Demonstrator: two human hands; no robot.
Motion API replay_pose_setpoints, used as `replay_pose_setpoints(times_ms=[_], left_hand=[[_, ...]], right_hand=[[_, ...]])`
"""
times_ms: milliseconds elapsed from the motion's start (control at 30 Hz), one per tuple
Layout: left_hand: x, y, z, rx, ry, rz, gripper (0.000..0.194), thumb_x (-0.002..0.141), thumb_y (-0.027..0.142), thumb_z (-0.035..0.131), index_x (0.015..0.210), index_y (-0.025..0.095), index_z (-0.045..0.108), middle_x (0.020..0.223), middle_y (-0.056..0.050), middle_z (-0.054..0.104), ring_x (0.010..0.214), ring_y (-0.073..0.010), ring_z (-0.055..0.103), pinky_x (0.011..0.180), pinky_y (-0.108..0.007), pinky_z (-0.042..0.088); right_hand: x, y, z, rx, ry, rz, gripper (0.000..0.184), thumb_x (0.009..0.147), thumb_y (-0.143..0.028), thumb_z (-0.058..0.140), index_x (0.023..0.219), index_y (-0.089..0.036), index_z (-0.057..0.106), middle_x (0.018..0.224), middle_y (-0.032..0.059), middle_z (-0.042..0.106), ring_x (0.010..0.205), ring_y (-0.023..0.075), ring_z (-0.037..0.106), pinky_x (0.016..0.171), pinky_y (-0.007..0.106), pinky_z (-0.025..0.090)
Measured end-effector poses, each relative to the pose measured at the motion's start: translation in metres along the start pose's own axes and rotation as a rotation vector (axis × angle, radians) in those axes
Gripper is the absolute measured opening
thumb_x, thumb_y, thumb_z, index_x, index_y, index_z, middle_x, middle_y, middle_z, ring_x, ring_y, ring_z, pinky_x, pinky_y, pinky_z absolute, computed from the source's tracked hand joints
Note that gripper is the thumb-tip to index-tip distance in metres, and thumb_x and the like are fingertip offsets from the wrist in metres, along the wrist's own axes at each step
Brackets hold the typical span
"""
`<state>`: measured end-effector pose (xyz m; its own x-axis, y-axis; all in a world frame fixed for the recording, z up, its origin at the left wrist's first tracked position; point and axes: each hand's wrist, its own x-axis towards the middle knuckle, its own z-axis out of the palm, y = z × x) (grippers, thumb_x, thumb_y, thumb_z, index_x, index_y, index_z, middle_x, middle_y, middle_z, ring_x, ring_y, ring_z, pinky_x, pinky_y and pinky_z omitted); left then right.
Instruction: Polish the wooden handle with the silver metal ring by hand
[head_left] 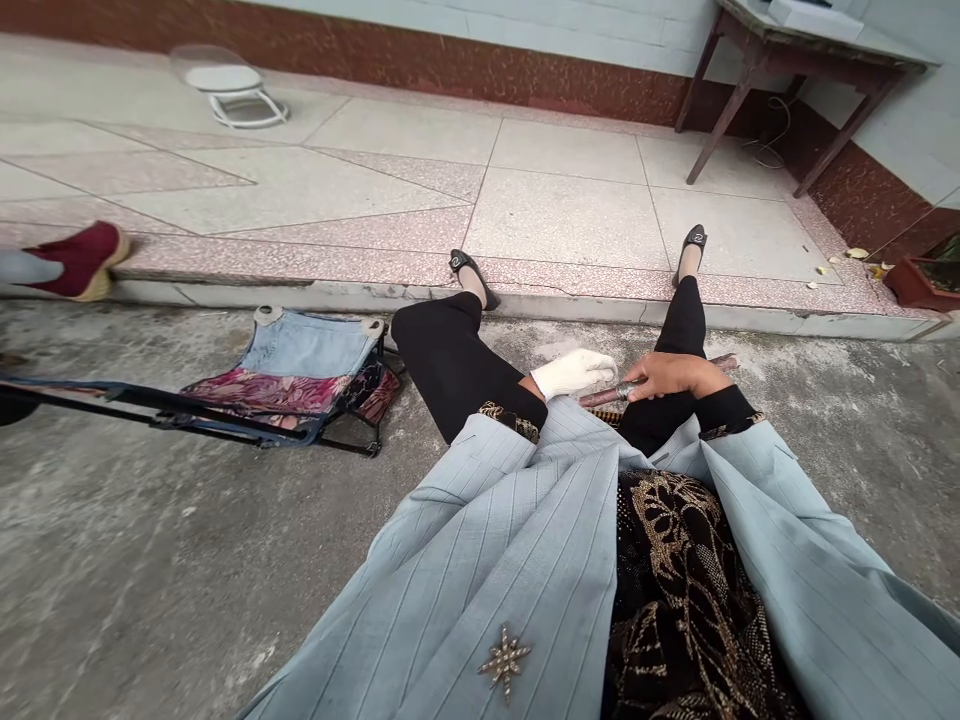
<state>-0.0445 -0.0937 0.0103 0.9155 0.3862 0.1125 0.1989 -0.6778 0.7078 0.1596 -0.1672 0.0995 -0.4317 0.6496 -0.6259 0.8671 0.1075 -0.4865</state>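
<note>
I sit with my legs in black trousers stretched toward a tiled step. My left hand, in a white glove, is curled round one end of a long brownish stick-like thing that lies across my lap. My bare right hand is closed over the same stick farther right. Its far end pokes out past my right leg. What the stick is I cannot make out. The sleeves of my pale blue striped jacket fill the foreground.
A low folding stool with denim and floral fabric stands to my left on the concrete. Another person's red shoe rests on the step at far left. A white plastic stand and a wooden table stand on the tiled floor beyond.
</note>
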Motion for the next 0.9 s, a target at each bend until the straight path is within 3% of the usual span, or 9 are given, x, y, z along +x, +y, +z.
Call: replay_pose_setpoints(times_ms=[67,167,267,367,500,600,733,833,900], left_hand=[[-0.001,0.0,-0.003,-0.188,-0.001,-0.012,0.033,0.096,0.036,0.046,0.102,0.014,0.069,0.093,-0.004,0.071,0.082,-0.0136,0.063,0.077,-0.023,0.045],[-0.003,0.003,-0.005,-0.28,0.064,-0.096,0.038,0.097,0.041,0.043,0.097,0.014,0.069,0.075,-0.001,0.064,0.065,-0.0108,0.055,0.065,-0.023,0.042],[-0.003,0.007,-0.004,-0.238,0.062,-0.101,0.036,0.097,0.041,0.042,0.094,0.016,0.068,0.071,0.002,0.059,0.061,-0.0101,0.051,0.062,-0.022,0.039],[-0.002,0.009,0.002,-0.091,0.009,-0.04,0.031,0.096,0.037,0.044,0.096,0.017,0.068,0.082,0.0,0.065,0.074,-0.0122,0.057,0.071,-0.023,0.041],[0.001,0.006,0.011,0.228,-0.023,-0.066,0.03,0.097,0.036,0.045,0.098,0.019,0.069,0.088,-0.003,0.069,0.081,-0.0159,0.06,0.073,-0.024,0.039],[0.002,0.004,0.012,0.323,0.008,-0.085,0.029,0.097,0.035,0.045,0.1,0.02,0.07,0.092,-0.003,0.07,0.083,-0.0162,0.061,0.071,-0.024,0.038],[0.001,0.0,0.007,0.185,0.021,-0.043,0.03,0.096,0.035,0.044,0.096,0.019,0.07,0.086,-0.002,0.068,0.078,-0.0146,0.059,0.07,-0.023,0.039],[0.001,-0.004,0.003,-0.028,0.037,-0.009,0.033,0.095,0.036,0.043,0.092,0.016,0.069,0.084,-0.002,0.067,0.077,-0.014,0.058,0.073,-0.024,0.041],[0.0,-0.006,0.002,-0.198,0.049,-0.003,0.034,0.094,0.04,0.046,0.092,0.014,0.068,0.085,-0.002,0.067,0.077,-0.0141,0.058,0.074,-0.025,0.042]], right_hand=[[-0.01,0.004,-0.005,0.249,0.033,-0.147,0.047,0.083,-0.044,0.068,0.12,-0.016,0.07,0.068,-0.0013,0.06,0.057,0.0113,0.052,0.057,0.024,0.04],[-0.014,0.009,-0.008,0.559,0.42,-0.261,0.052,0.083,-0.051,0.065,0.117,-0.012,0.068,0.067,-0.003,0.055,0.053,0.0085,0.045,0.052,0.022,0.037],[-0.001,0.013,-0.005,0.622,0.747,-0.115,0.046,0.086,-0.048,0.061,0.112,-0.011,0.068,0.062,-0.0028,0.053,0.05,0.0089,0.042,0.05,0.023,0.036],[0.014,0.013,0.001,0.333,0.83,0.144,0.04,0.09,-0.042,0.058,0.113,-0.013,0.07,0.074,0.0035,0.065,0.064,0.0155,0.057,0.061,0.026,0.044],[0.024,0.003,0.01,-0.185,0.714,0.432,0.041,0.091,-0.045,0.057,0.117,-0.016,0.071,0.109,0.0161,0.071,0.103,0.0306,0.065,0.084,0.036,0.047],[0.025,-0.007,0.013,-0.37,0.492,0.477,0.041,0.092,-0.04,0.057,0.118,-0.011,0.07,0.117,0.0232,0.068,0.11,0.0348,0.064,0.085,0.039,0.047],[0.022,-0.01,0.008,-0.372,0.265,0.364,0.032,0.083,-0.036,0.07,0.106,-0.014,0.076,0.103,0.017,0.073,0.097,0.0284,0.068,0.077,0.031,0.047],[0.012,-0.002,0.003,-0.114,0.089,0.128,0.029,0.083,-0.036,0.069,0.103,-0.017,0.077,0.073,0.0039,0.069,0.069,0.0165,0.063,0.065,0.025,0.044],[0.003,0.005,0.001,0.129,0.047,-0.048,0.037,0.082,-0.04,0.068,0.109,-0.016,0.075,0.065,-0.0013,0.062,0.057,0.012,0.054,0.058,0.024,0.041]])
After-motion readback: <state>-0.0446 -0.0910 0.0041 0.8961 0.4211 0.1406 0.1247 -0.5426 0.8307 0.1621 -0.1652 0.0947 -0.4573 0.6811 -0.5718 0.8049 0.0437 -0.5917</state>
